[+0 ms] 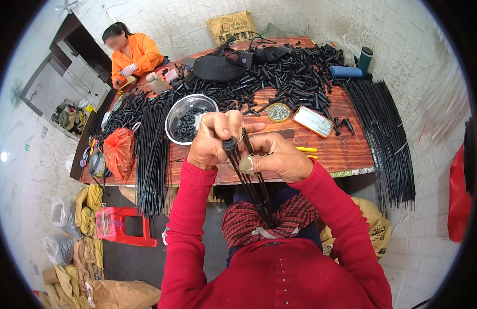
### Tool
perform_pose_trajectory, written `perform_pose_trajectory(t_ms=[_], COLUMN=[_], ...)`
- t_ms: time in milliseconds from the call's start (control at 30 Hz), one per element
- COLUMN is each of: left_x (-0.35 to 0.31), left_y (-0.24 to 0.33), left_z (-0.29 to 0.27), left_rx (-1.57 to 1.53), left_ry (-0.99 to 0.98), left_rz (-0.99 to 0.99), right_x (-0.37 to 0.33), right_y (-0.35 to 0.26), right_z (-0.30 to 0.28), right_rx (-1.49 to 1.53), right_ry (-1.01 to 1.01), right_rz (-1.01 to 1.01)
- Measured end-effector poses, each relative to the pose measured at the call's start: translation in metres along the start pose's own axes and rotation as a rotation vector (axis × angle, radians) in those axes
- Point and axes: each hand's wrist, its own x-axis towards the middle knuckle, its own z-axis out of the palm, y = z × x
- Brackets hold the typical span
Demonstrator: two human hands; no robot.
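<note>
Above my lap, both hands hold a bundle of thin black umbrella ribs point(255, 191) that slants down to a checked cloth over my thighs. A round notched black hub point(230, 144) sits at its upper end. My left hand point(212, 138) is closed around the top, fingers bent beside the hub. My right hand point(282, 155) pinches the other side, its thumb wrapped in a pale cover point(246, 165). What lies between the fingertips is too small to make out. Just beyond my left hand stands a metal bowl point(170, 123) with small black rings.
On the red wooden table point(346, 149) are a round tin point(278, 112) of small metal parts, a rectangular tray point(313, 122) and yellow-handled pliers point(306, 150). Long black rods point(155, 159) overhang its edge. Black parts heap behind. A co-worker in orange point(140, 54) sits far left; a red stool point(115, 226) stands below.
</note>
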Motion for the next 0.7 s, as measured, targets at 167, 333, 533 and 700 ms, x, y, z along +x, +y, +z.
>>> perform_pose_trajectory(t_ms=[167,333,533,700], left_x=[-0.011,-0.015,-0.01,-0.015], left_y=[0.004,0.026,0.032,0.037], left_z=[0.003,0.038,0.061,0.047], left_rx=[0.359,0.706,0.953,0.881], left_ry=[0.497,0.598,0.704,0.667], left_rz=[-0.224,-0.216,-0.201,-0.163], right_x=[0.001,0.01,0.013,0.007], right_y=[0.009,0.013,0.015,0.015], right_z=[0.0,0.008,0.017,0.019], right_rx=[-0.138,-0.328,-0.556,-0.43], right_ry=[0.239,0.507,0.483,0.609], right_rz=[-0.194,-0.38,-0.395,-0.524])
